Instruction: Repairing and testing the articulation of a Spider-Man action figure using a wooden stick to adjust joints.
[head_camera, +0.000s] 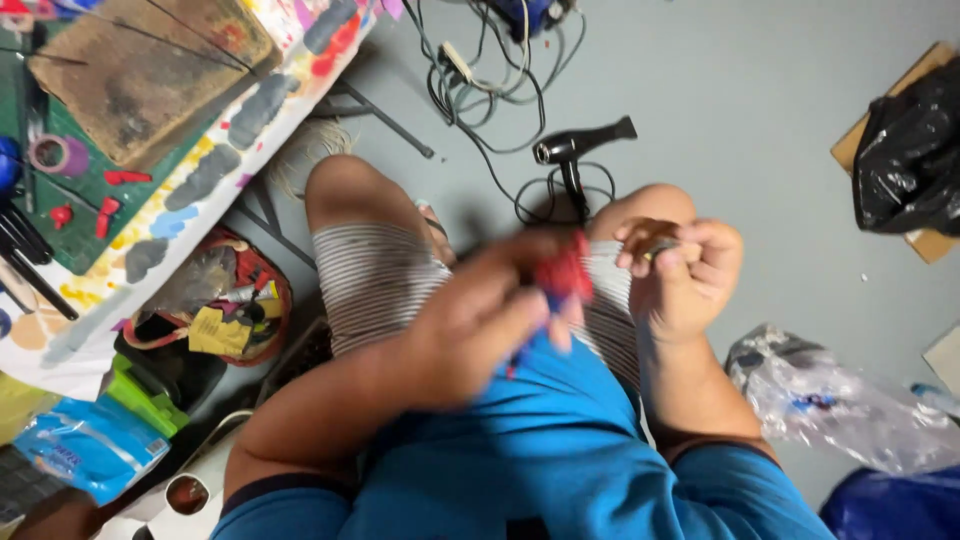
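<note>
**Seated handwork over the lap: small red piece held between two hands**

Item: small red object (563, 272), dead centre, pinched in the blurred left hand (480, 320). Right hand (685, 270), at 3 o'clock of it, curled shut around something small; what it is, cannot tell.

Risk, as judged: the piece could slip from the fingertip pinch and drop between the knees.

Surroundings: grey floor (740, 90); black hair dryer (575, 150) and tangled cables (480, 70) at 12; paint-marked table (190, 190) at 10; clear plastic bag (840, 400) at 4.
</note>
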